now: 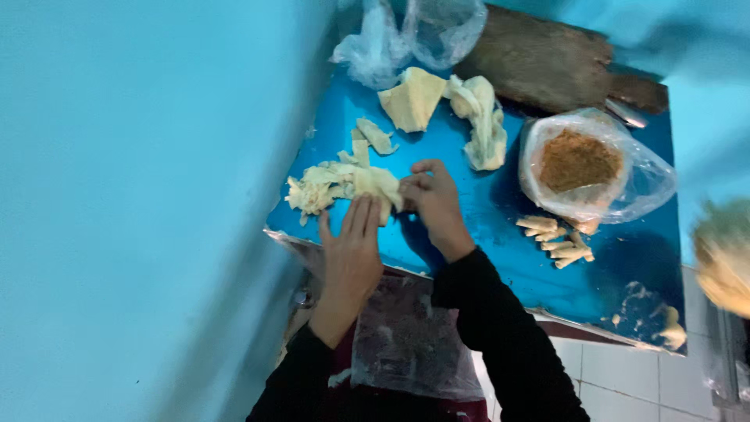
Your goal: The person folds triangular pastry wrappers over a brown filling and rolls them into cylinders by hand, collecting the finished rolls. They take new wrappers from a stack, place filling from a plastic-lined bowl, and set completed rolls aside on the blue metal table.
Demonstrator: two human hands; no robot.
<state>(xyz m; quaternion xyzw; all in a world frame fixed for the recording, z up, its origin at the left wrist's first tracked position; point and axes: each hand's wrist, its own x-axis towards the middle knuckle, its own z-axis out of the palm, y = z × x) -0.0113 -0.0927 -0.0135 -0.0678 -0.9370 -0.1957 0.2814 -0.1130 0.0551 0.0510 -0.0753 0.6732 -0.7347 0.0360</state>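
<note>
On a blue table lies a crumpled pile of thin pale yellow sheets. My left hand rests flat with its fingers on the near edge of that pile. My right hand pinches the pile's right end with curled fingers. Both arms wear black sleeves. More pale sheets lie farther back: a folded piece and a long twisted piece.
A plastic bag of brown crumbly filling stands at the right, with several small rolled pieces in front of it. A wooden board and empty clear bags lie at the back. A plastic sheet covers my lap. A turquoise wall rises at the left.
</note>
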